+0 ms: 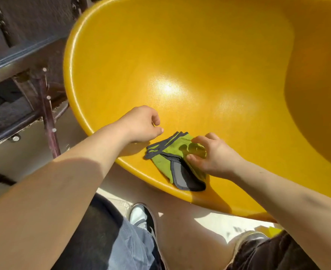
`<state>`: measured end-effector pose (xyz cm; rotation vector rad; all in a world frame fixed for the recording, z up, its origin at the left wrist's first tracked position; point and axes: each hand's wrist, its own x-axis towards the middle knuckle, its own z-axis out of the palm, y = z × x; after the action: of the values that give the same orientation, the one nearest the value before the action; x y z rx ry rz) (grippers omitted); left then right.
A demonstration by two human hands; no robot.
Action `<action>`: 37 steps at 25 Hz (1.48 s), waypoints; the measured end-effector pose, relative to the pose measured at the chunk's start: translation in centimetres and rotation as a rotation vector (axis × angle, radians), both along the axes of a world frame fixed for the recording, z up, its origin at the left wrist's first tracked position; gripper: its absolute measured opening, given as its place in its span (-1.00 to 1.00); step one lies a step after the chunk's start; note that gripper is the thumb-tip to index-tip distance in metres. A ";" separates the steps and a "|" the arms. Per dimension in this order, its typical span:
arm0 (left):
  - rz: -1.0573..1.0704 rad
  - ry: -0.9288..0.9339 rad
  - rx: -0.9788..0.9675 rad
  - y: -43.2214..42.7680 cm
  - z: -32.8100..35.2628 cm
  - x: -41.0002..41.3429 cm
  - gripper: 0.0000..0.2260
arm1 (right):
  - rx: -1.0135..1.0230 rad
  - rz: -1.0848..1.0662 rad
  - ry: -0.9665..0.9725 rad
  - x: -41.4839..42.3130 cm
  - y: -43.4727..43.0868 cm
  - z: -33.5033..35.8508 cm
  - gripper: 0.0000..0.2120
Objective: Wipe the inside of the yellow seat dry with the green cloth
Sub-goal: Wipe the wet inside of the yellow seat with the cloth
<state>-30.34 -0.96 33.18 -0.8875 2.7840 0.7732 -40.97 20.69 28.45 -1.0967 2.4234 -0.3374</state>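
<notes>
The green cloth, folded and edged in grey, is lying on the near rim of the yellow seat. The right hand is pinching the cloth's right side between fingers and thumb. The left hand is hovering loosely curled just left of the cloth, holding nothing.

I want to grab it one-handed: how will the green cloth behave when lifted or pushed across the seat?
The green cloth lies folded in loose layers, so it will probably flop and unfold when lifted. Under the right hand, it should slide easily, since the yellow seat looks smooth and glossy. It likely weighs little.
</notes>
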 end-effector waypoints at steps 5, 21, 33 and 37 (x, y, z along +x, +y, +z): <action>-0.006 0.063 -0.073 -2.2 1.3 0.2 -0.82 | 0.241 0.221 0.011 2.9 -2.6 0.0 -0.25; 0.189 0.294 -0.621 -9.1 3.5 2.4 -0.71 | -0.328 -0.092 -0.081 7.4 -17.5 -1.0 -0.56; 0.280 0.428 -0.504 -10.2 3.9 2.2 -0.71 | -0.687 -0.234 -0.029 -2.7 -29.3 -0.5 -0.62; 0.272 0.393 -0.509 -9.9 3.0 1.4 -0.70 | -0.651 -0.285 0.033 -4.3 -29.5 -0.6 -0.63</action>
<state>-28.93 -10.85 36.20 -1.3457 3.3301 0.2779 -45.29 -8.86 27.87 -0.9870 2.5646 -1.2763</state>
